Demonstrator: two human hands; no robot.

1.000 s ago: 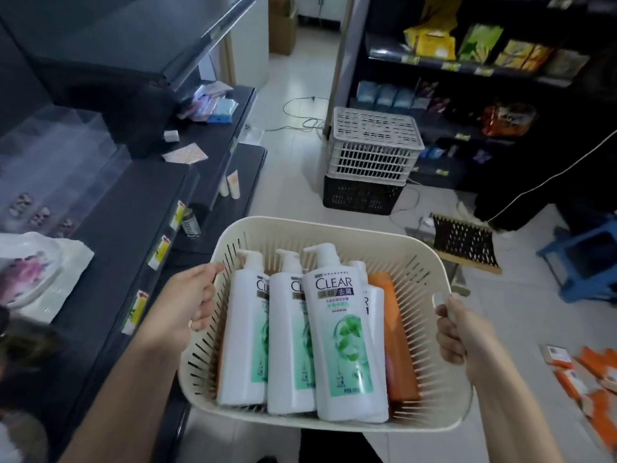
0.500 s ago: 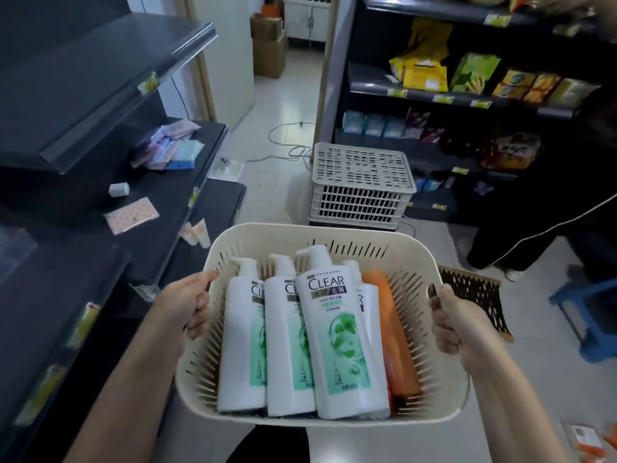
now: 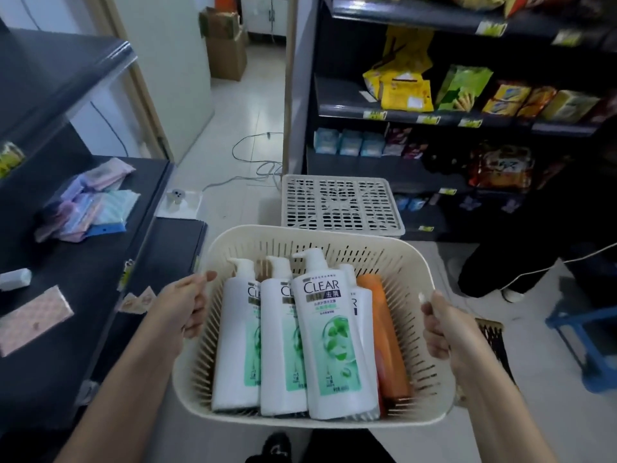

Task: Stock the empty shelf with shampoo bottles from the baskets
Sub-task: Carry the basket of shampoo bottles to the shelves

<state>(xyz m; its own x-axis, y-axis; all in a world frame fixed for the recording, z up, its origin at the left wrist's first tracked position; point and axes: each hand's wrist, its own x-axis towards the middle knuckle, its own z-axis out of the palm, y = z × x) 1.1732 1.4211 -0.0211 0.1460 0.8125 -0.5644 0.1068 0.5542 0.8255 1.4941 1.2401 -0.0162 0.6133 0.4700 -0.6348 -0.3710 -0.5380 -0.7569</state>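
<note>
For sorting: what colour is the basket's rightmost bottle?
Orange. The bottle shows best in head view.

basket [image 3: 367, 259]: carried forward, far rim now overlaps the white crate [image 3: 340, 202] | floor brush [image 3: 494, 342]: now mostly hidden behind right hand [image 3: 440, 332] | person in dark trousers [image 3: 500, 269]: appears at right

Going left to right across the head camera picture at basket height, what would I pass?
Pink patterned packet → left hand gripping the basket rim → white shampoo bottles → orange bottle → right hand gripping the opposite rim → blue stool.
</note>
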